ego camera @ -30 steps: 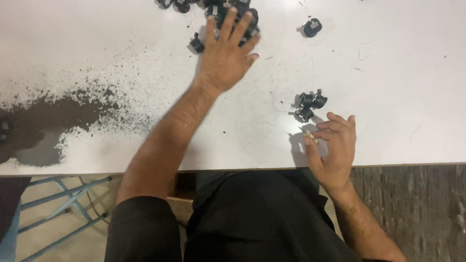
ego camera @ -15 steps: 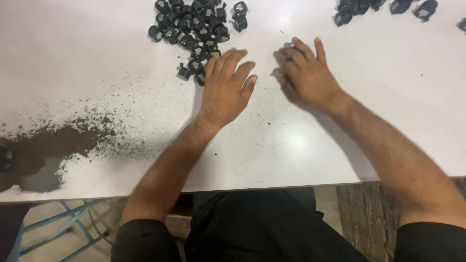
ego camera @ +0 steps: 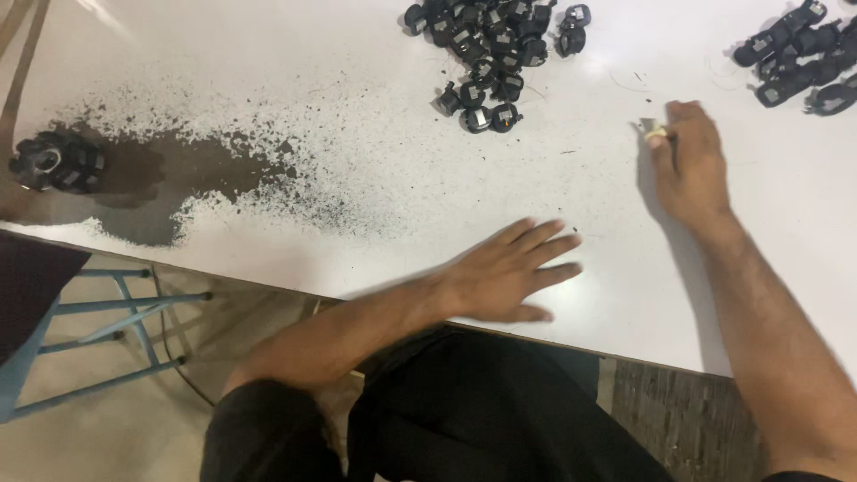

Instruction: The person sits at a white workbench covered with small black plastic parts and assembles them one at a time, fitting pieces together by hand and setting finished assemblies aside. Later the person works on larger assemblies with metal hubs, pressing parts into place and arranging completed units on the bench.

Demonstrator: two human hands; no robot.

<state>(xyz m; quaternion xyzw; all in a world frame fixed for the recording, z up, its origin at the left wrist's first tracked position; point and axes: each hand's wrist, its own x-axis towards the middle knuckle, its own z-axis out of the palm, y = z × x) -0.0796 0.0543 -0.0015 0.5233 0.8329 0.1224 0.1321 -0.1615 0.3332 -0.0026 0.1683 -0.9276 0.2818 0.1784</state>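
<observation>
Right hand [ego camera: 689,165] pinches 1 small pale part [ego camera: 654,130]; left hand [ego camera: 509,278] lies flat, open, empty on the bench [ego camera: 375,178]. Beyond them, 2 heaps of black parts [ego camera: 491,49] remain unsorted.

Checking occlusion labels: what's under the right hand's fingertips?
A small pale piece shows at the tips of the right hand, pinched against the white table. Only its end shows; the rest, and anything beneath the palm, is covered by the hand.
</observation>
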